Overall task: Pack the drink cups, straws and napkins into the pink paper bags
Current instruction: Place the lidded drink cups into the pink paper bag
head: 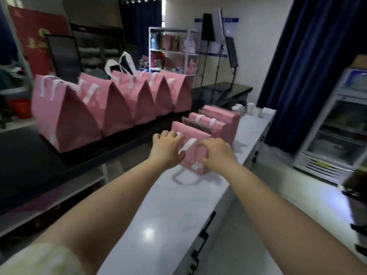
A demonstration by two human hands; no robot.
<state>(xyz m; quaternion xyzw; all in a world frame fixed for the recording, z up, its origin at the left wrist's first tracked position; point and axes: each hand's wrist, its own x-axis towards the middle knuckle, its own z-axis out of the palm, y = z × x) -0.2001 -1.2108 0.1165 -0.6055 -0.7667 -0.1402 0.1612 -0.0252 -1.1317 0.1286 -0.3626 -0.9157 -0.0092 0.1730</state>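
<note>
A small pink paper bag (pixel 193 155) with white handles stands on the white marble counter (pixel 174 205). My left hand (pixel 166 148) grips its left top edge and my right hand (pixel 217 154) holds its right side, so both hands are on the same bag. Behind it stand two more small pink bags (pixel 206 124), (pixel 222 118). Several larger pink bags (pixel 65 114) with folded tops line the black table (pixel 29 161) to the left. White cups (pixel 250 108) sit at the counter's far end. Straws and napkins are not visible.
A glass-door fridge (pixel 337 135) stands at the right behind blue curtains (pixel 309 66). A white shelf (pixel 172 50) with bags is at the back, next to light stands (pixel 218 46). An orange bucket (pixel 20 108) sits on the floor at left.
</note>
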